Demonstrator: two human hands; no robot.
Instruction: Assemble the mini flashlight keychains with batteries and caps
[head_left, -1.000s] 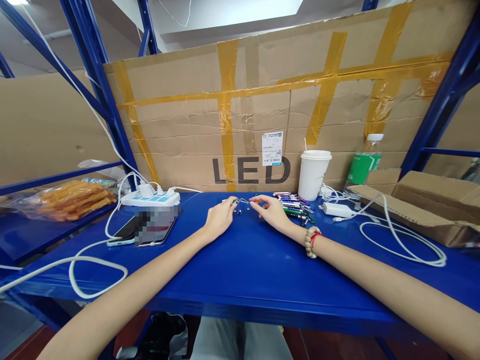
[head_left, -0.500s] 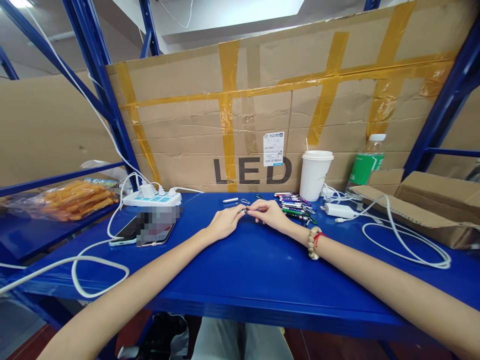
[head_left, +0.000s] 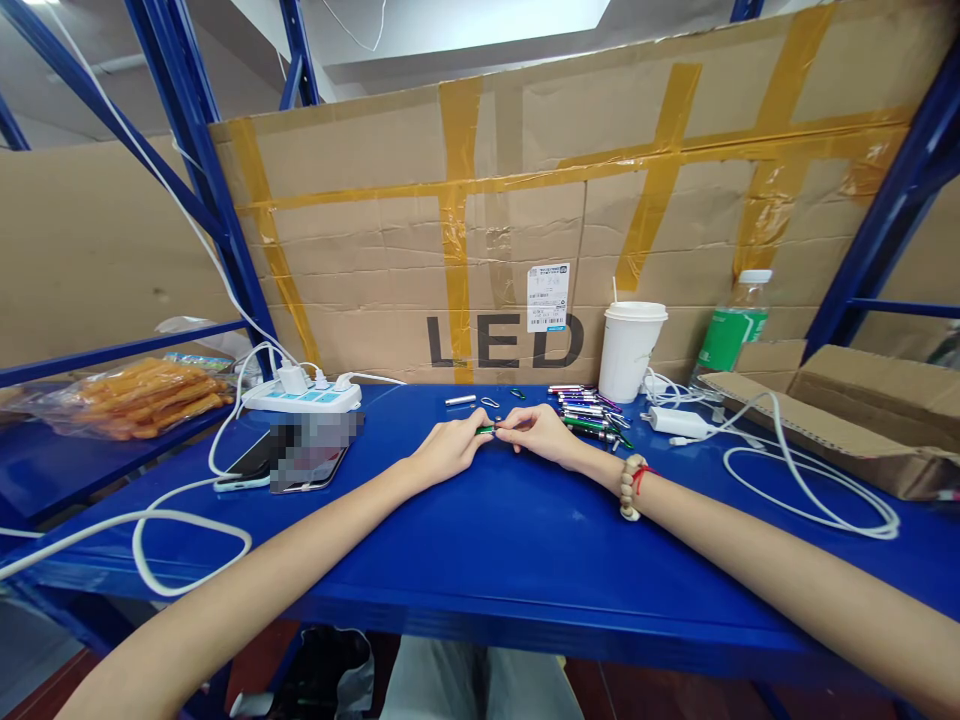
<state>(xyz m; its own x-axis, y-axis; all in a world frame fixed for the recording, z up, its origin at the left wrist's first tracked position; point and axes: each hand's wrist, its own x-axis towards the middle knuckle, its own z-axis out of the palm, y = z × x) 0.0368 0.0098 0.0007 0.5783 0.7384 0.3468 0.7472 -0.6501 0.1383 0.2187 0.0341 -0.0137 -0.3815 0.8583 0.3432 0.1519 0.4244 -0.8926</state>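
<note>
My left hand (head_left: pixel 448 449) is closed round a small green metal tube (head_left: pixel 485 430), whose right end pokes out between thumb and forefinger. Against that end, the thumb and forefinger of my right hand (head_left: pixel 544 434) are pinched together; whatever they grip is too small to make out. Just beyond the hands lie a short silver tube (head_left: pixel 460 400), a silver carabiner clip (head_left: pixel 490 403) and a green clip (head_left: pixel 517 393). Beside my right hand is a pile of colourful metallic pen-like tubes (head_left: pixel 592 412), with a few small pieces at its near edge.
Behind the blue table (head_left: pixel 480 550) stands a taped cardboard panel (head_left: pixel 360 260). To the right are a white paper cup (head_left: pixel 632 350), a green-labelled bottle (head_left: pixel 731 335), a white charger cable (head_left: pixel 810 480) and an open carton (head_left: pixel 862 410). Phones (head_left: pixel 311 455) and a power strip (head_left: pixel 307 398) lie left.
The green tube now shows in my left fingers, where only a tiny dark end showed before. My right fingers have shifted slightly, uncovering the green clip beyond them.
</note>
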